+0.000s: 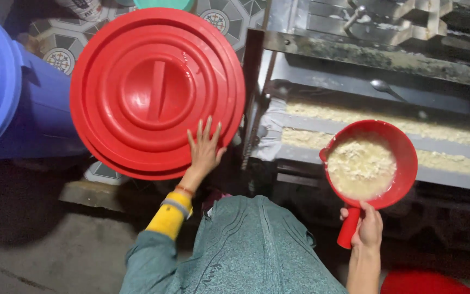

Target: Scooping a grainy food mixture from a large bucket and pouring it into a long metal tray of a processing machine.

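Note:
My left hand (pixel 204 151) lies flat with fingers spread on the near rim of a large round red lid (pixel 156 90) that covers a container. My right hand (pixel 366 227) grips the handle of a red scoop (pixel 373 169), held level over the edge of a metal trough. The scoop is filled with a pale, wet, lumpy mash. I wear a grey-green top with a yellow cuff on the left wrist.
A blue barrel with a blue lid (pixel 6 92) stands at the left. The metal trough (pixel 387 136) on the right holds strips of the same pale mash, and a metal spoon (pixel 384 87) lies in it. Patterned tiles (pixel 63 46) show behind. Something red (pixel 425 283) sits at the bottom right.

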